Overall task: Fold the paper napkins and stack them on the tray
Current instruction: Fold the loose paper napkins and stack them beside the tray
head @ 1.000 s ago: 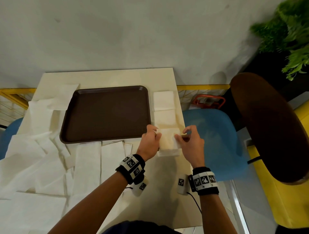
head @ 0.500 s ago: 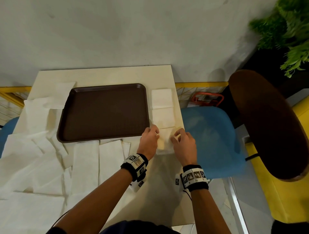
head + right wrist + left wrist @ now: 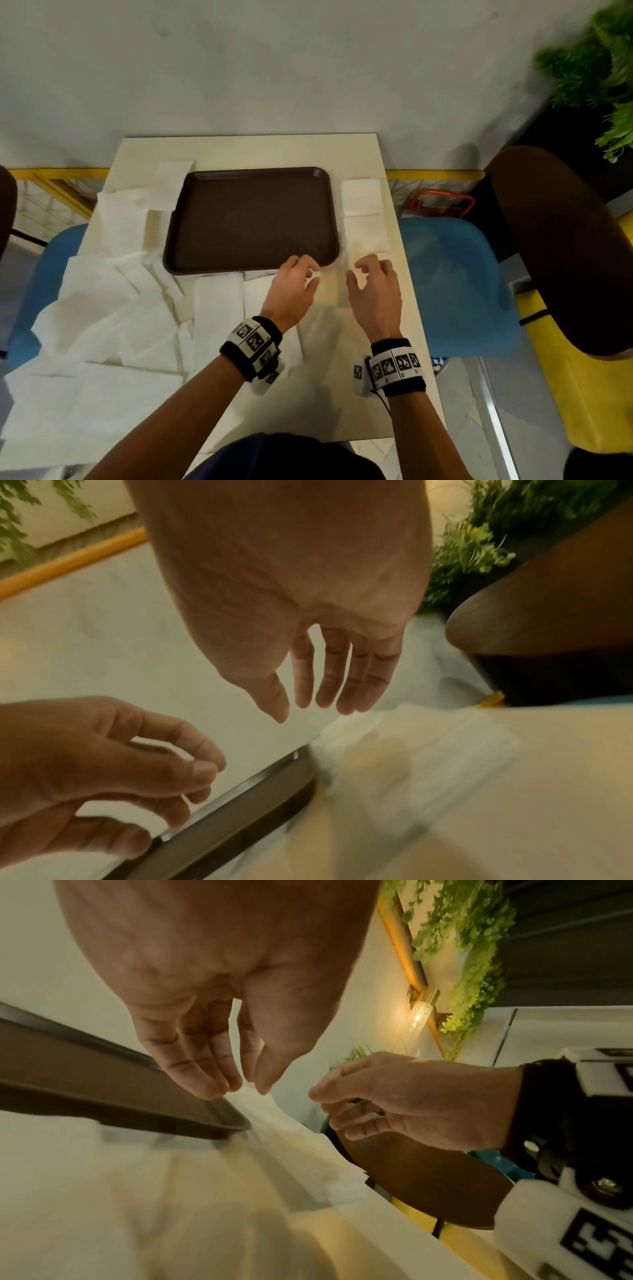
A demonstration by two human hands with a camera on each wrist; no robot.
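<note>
The brown tray (image 3: 250,219) lies bare at the middle of the table. Right of it runs a row of folded napkins: one at the far end (image 3: 361,197), a second (image 3: 366,233) below it, and the nearest one (image 3: 334,286) between my hands. My left hand (image 3: 298,281) hovers by the tray's near right corner, fingers loosely bent, holding nothing. My right hand (image 3: 371,284) hovers just right of the nearest napkin, fingers relaxed and empty. The left wrist view shows the left hand (image 3: 240,1080) above the napkin (image 3: 281,1123). Below the right hand (image 3: 318,696) in the right wrist view, that napkin (image 3: 411,745) lies flat.
Several unfolded napkins (image 3: 102,308) cover the table's left side, and long folded strips (image 3: 217,308) lie in front of the tray. A blue chair (image 3: 452,281) and a brown chair (image 3: 565,246) stand to the right. A wall rises behind the table (image 3: 257,150).
Both hands were pressing the nearest folded napkin; they have let go of it and drawn back a little toward me.
</note>
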